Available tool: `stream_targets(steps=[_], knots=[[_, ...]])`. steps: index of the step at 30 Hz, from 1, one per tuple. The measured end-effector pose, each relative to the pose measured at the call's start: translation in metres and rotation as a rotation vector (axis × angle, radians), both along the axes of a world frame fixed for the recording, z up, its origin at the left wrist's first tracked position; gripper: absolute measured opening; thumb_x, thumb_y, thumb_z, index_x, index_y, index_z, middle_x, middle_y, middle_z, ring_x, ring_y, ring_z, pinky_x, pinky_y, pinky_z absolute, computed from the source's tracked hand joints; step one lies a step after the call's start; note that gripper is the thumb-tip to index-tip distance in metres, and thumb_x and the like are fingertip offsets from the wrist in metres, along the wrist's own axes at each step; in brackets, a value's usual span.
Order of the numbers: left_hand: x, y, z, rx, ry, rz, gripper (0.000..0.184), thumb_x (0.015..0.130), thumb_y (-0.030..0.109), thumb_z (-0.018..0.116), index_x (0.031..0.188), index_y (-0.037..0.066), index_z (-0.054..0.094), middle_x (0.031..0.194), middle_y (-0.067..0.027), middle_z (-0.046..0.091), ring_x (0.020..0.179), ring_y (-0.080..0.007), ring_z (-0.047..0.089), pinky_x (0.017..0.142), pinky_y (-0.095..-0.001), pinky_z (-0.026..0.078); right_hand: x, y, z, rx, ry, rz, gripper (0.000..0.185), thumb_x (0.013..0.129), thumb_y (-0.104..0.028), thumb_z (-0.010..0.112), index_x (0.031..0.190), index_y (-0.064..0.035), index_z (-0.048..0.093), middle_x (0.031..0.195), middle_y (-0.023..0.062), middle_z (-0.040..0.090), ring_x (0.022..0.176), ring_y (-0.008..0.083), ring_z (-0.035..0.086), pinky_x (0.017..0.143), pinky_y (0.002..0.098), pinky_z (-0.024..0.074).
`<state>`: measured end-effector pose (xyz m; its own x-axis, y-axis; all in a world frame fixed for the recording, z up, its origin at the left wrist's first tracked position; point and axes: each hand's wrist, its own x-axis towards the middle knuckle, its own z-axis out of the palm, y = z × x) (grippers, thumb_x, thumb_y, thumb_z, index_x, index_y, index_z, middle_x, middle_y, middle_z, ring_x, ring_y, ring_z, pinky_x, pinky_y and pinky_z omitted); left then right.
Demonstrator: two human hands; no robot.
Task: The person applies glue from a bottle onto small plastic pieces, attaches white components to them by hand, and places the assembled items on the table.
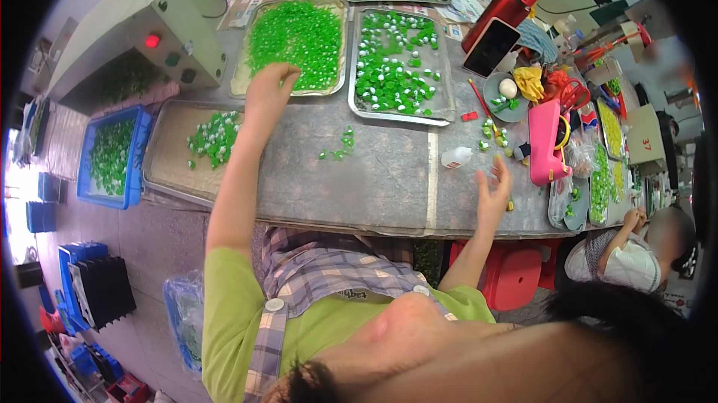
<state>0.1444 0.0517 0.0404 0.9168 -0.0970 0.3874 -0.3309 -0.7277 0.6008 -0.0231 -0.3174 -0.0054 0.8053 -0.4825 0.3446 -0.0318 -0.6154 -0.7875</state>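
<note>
My left hand [274, 87] is over the near edge of a tray of small green pieces [295, 35]. Its fingertips are pinched together, and whatever may be between them is too small to make out. My right hand [494, 188] is raised over the table's near side with fingers apart, holding nothing that I can see. Just left of it is a small white bottle [456, 157]. A few loose green pieces [342, 144] lie on the grey table covering [314, 186] between my hands.
A tray of green-and-white pieces [396, 66] sits at centre, another tray [168, 149] at left beside a blue bin [137, 167]. A grey machine [161, 29] stands at left. A phone [491, 48], red flask [502, 10] and pink tape dispenser [546, 141] are at right, near a co-worker [617, 257].
</note>
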Motion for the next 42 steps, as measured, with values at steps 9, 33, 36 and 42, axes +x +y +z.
stream_targets(steps=[9, 33, 36, 42], knots=[[0.028, -0.016, -0.001, 0.106, 0.061, -0.156, 0.015, 0.073, 0.017, 0.055, 0.084, 0.007, 0.059, 0.082, -0.0072, 0.055, 0.078, -0.0231, 0.052, 0.068, -0.0318, 0.041, 0.029, 0.041, -0.011, 0.311, 0.056, 0.214, 0.052, 0.066, -0.012, 0.066, 0.111, -0.0015, 0.041, 0.101, 0.0081, 0.05, 0.083, 0.0141, 0.05, 0.073, 0.0254, 0.0402], [0.131, -0.036, -0.054, 0.507, -0.054, 0.064, 0.026, 0.073, 0.035, 0.049, 0.084, 0.013, 0.055, 0.084, -0.0125, 0.051, 0.075, -0.0307, 0.052, 0.062, -0.0392, 0.045, 0.034, 0.046, -0.011, 0.155, 0.056, 0.116, 0.034, 0.065, -0.015, 0.066, 0.092, -0.0029, 0.051, 0.085, 0.0095, 0.052, 0.074, 0.0195, 0.051, 0.064, 0.028, 0.0412], [0.136, -0.038, -0.055, 0.505, 0.003, 0.087, 0.029, 0.074, 0.037, 0.048, 0.085, 0.012, 0.056, 0.084, -0.0129, 0.052, 0.074, -0.0298, 0.054, 0.062, -0.0396, 0.045, 0.031, 0.043, -0.014, 0.131, 0.053, 0.115, 0.033, 0.064, -0.016, 0.066, 0.091, -0.0033, 0.051, 0.082, 0.0098, 0.053, 0.074, 0.02, 0.051, 0.063, 0.0285, 0.0408], [0.136, -0.033, -0.033, 0.326, 0.083, 0.144, 0.038, 0.076, 0.042, 0.044, 0.091, 0.009, 0.057, 0.088, -0.0152, 0.055, 0.079, -0.0309, 0.053, 0.068, -0.0389, 0.043, 0.032, 0.042, -0.016, 0.162, 0.043, 0.117, 0.032, 0.064, -0.016, 0.066, 0.09, -0.0032, 0.051, 0.08, 0.0095, 0.053, 0.071, 0.0203, 0.052, 0.063, 0.0294, 0.0403]])
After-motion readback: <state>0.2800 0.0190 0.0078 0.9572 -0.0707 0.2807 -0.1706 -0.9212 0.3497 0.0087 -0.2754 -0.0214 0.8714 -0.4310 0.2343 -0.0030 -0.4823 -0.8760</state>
